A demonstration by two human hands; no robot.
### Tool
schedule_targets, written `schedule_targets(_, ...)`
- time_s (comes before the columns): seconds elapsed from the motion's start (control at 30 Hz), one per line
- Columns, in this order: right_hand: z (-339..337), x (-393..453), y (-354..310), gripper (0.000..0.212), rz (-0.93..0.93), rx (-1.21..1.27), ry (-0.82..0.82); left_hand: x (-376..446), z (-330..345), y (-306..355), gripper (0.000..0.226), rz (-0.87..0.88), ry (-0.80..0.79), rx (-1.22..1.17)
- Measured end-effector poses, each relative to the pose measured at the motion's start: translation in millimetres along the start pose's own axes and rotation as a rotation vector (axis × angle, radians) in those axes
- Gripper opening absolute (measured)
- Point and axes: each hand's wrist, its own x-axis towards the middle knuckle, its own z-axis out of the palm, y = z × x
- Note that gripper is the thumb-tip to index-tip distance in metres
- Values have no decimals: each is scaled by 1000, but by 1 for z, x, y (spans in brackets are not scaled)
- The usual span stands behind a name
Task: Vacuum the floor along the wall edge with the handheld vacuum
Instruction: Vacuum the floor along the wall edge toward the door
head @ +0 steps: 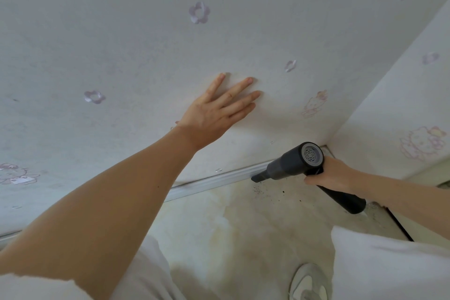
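My right hand grips the handle of a black handheld vacuum low near the room corner. Its narrow nozzle points left and sits against the silver baseboard strip where the wall meets the floor. Dark crumbs lie on the pale marbled floor just below the nozzle. My left hand presses flat against the white wall, fingers straight and spread, well above the baseboard.
The wallpaper carries pale flower and cartoon cat prints. A second wall meets the first at the corner on the right. A dark floor seam runs beside my white trouser legs, and a light shoe shows at the bottom.
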Motion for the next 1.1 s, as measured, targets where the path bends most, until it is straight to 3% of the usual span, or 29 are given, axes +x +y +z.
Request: schedule_targets(1.1, -11, -20, 1, 13, 8, -67, -113, 0, -3, -1, 72, 5, -28, 15)
